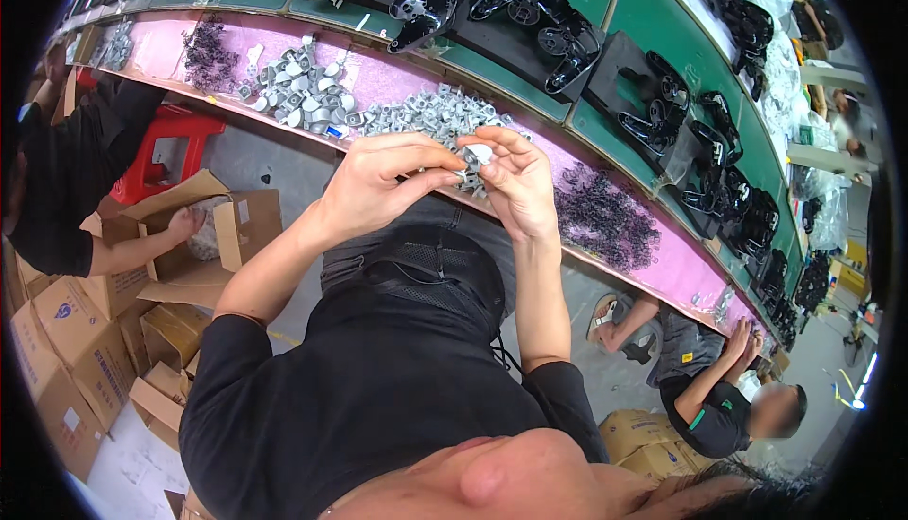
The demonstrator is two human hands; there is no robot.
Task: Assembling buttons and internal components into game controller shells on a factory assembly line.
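My left hand point(388, 180) is closed in a pinch, thumb against fingers. Whatever sits at its fingertips is too small to make out. Close beside it, my right hand point(518, 184) grips a small white rounded plastic part point(480, 153) between thumb and fingers. Both hands are over the front edge of a pink-covered bench strip point(364, 74). Just beyond them lies a heap of small grey plastic parts point(430, 113). Left of that is a pile of larger grey-and-white caps point(303, 90). Small black parts point(605, 217) are heaped to the right of my right hand.
Black glossy game controller shells point(539, 28) stand on dark pads along the green conveyor point(615, 24). At left, a co-worker's hand point(187, 224) reaches into an open cardboard box point(241, 227), near a red stool point(180, 147). Another person point(724, 416) works at the bench on the right.
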